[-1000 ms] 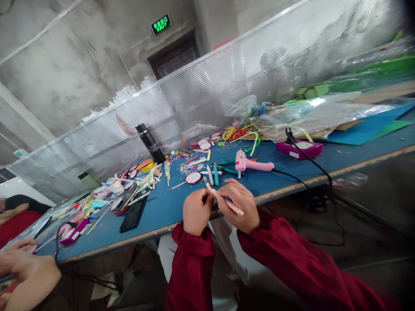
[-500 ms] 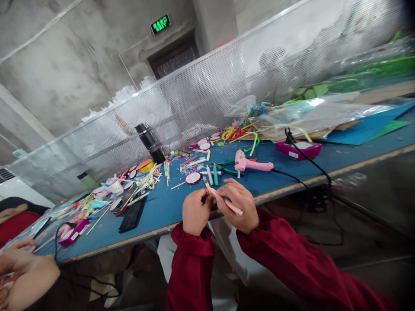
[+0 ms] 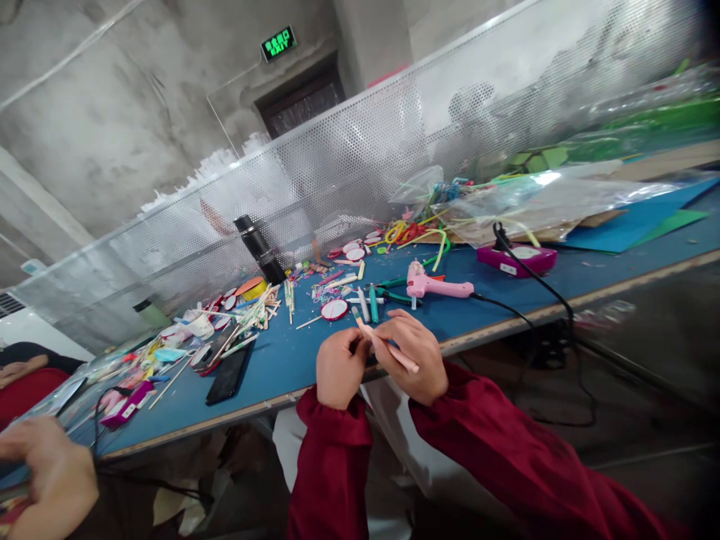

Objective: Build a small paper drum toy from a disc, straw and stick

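At the table's near edge my two hands meet. My right hand is closed around a pale pink, pen-like stick, whose blunt end sticks out below the fingers. Beyond the fingertips a narrow beige piece with a greyish tip points away; whether it belongs to the same stick cannot be made out. My left hand is closed, thumb and forefinger pinched against this piece, its other fingers curled out of sight. Just beyond lie a round white disc with a red rim, a teal stick and a pink glue gun.
Green-handled pliers lie behind the glue gun, whose cord runs toward a purple power box. A black bottle, piled wooden sticks and a black phone are leftward. Another person's hand is at far left.
My hands keep nearly the same place and grip, the pink stick shifting only slightly. At far left, the other person's hand has lifted and is blurred.
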The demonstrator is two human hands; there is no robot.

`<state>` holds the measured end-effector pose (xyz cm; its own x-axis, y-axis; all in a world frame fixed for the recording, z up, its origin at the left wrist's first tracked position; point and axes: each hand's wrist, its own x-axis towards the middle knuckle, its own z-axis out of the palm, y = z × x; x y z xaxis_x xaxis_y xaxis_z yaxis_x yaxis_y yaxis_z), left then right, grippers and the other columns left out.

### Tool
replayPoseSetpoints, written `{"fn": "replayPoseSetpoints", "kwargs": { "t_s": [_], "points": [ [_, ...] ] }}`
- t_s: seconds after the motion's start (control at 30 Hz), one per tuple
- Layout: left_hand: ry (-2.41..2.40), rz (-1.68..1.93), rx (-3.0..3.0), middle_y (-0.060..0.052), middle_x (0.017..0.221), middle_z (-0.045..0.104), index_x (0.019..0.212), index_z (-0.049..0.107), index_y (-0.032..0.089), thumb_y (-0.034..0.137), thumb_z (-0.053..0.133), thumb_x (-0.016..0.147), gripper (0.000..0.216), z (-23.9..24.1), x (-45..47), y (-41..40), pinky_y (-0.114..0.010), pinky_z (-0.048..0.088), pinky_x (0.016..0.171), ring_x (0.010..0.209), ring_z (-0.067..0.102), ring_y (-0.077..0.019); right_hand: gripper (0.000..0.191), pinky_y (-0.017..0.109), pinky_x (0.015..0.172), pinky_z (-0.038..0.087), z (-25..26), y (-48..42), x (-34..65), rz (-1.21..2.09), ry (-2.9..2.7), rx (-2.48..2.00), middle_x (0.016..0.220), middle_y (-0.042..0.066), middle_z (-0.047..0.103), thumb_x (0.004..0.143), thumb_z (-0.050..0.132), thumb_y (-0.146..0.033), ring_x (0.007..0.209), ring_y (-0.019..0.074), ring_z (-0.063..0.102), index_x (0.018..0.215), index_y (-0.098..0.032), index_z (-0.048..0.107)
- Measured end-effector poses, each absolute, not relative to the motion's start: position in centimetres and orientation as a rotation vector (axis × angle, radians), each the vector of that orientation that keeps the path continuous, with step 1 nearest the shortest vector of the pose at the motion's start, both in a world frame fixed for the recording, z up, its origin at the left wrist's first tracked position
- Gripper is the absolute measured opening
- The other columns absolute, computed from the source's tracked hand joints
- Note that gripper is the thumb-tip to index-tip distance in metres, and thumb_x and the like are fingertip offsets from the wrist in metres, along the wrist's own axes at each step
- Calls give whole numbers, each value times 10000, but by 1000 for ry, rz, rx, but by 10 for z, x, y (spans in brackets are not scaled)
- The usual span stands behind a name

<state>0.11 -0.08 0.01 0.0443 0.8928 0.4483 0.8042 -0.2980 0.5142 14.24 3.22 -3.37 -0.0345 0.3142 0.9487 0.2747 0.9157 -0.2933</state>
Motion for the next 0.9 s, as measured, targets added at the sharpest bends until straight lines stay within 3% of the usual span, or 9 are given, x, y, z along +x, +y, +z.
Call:
{"fn": "replayPoseSetpoints", "kwargs": {
  "t_s": [0.9],
  "points": [
    [1773,1094,2189,7,714,642,772,678,193,263,542,898,199,2,2,-3,-238,322,627,667,500,-125,137,407,877,494,-28,29,141,32,-1596,-498,685,2,645,837,578,-122,641,159,590,756,-228,547]
  ]
}}
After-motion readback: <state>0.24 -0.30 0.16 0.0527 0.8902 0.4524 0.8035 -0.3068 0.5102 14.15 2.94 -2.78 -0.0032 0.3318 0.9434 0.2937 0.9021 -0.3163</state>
